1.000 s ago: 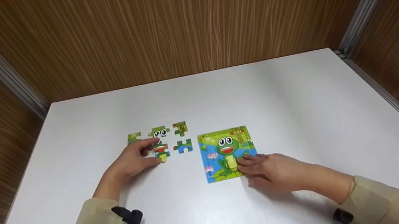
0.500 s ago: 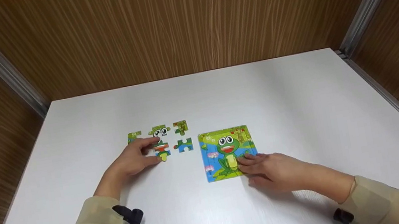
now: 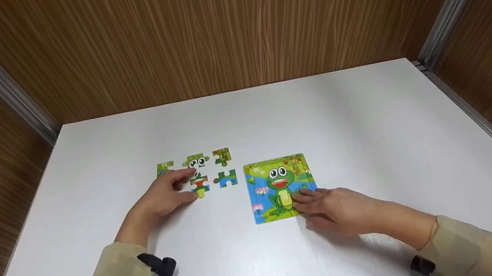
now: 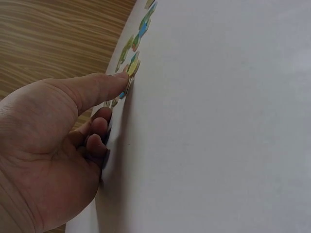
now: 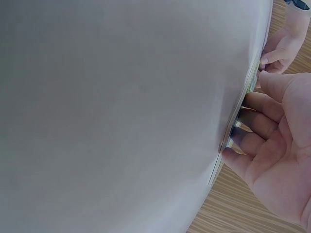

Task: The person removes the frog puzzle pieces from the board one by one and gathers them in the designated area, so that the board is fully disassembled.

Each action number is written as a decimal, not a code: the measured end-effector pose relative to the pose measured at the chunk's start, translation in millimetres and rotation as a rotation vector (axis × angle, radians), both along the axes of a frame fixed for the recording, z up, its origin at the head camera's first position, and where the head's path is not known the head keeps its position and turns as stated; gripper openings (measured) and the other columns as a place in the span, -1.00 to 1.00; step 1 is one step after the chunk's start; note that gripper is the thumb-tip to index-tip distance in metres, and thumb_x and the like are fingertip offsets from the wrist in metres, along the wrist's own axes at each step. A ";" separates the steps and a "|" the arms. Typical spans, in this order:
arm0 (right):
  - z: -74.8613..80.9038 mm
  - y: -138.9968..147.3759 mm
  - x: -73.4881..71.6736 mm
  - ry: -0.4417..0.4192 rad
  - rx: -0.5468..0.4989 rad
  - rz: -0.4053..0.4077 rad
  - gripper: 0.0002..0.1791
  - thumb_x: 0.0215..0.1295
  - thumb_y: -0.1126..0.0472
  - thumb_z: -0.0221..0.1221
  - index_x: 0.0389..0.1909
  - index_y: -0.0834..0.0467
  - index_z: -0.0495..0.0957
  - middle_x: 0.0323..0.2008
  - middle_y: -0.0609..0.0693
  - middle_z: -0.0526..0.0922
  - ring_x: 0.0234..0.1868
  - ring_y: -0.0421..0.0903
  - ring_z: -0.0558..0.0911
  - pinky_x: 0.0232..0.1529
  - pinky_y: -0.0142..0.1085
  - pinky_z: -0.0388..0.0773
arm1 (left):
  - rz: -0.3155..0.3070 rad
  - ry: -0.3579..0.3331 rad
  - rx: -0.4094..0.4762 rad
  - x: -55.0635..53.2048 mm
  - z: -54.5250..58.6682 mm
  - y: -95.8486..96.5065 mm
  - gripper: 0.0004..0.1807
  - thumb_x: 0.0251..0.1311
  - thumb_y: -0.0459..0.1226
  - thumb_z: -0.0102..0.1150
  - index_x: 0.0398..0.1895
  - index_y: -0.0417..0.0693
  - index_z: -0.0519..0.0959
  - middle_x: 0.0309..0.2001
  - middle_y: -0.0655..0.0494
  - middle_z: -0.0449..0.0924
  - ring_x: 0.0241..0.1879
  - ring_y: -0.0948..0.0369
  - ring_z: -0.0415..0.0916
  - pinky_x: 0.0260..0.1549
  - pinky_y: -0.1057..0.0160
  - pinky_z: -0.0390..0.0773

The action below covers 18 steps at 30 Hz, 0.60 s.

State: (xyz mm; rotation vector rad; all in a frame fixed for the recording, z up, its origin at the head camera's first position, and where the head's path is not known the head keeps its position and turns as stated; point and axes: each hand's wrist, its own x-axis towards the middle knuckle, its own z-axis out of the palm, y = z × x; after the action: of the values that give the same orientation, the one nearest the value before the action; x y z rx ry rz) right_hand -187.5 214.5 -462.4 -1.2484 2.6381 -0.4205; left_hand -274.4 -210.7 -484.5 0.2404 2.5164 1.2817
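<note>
In the head view my left hand (image 3: 161,197) pinches a puzzle piece (image 3: 201,184) with a frog's red mouth and yellow belly, index fingertip at its far side and thumb at its near side. My right hand (image 3: 338,212) rests straight fingers on the lower right of a square frog puzzle board (image 3: 265,194), which lies flat. From the left wrist, the thumb (image 4: 104,90) reaches the yellow tip of the piece, with the other fingers bent beneath. The right wrist view shows the right fingers (image 5: 252,121) along the board's edge.
Beyond the held piece lies a piece with frog eyes (image 3: 197,161). A tree piece (image 3: 222,157) and a blue-green piece (image 3: 227,178) are to its right; a corner piece (image 3: 164,167) is partly hidden behind the left hand. Wood-grain panels (image 3: 227,26) enclose the white table (image 3: 243,118).
</note>
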 end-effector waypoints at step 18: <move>-1.4 0.3 -0.1 0.015 -0.005 0.016 -0.48 0.62 0.13 0.16 0.46 0.29 0.48 0.48 0.20 0.44 0.49 0.18 0.42 0.39 0.13 0.41 | -0.059 0.119 0.082 5.5 34.1 27.4 -0.36 0.35 -0.30 0.42 0.48 -0.15 0.49 0.13 -0.19 0.57 0.10 0.01 0.51 -0.02 0.15 0.55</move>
State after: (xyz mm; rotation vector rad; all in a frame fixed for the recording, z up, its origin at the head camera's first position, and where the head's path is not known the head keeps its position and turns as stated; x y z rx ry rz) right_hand -187.7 214.8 -463.8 -1.2782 2.6391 -0.4165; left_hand -269.0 -183.3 -450.4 0.4187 2.5365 1.3870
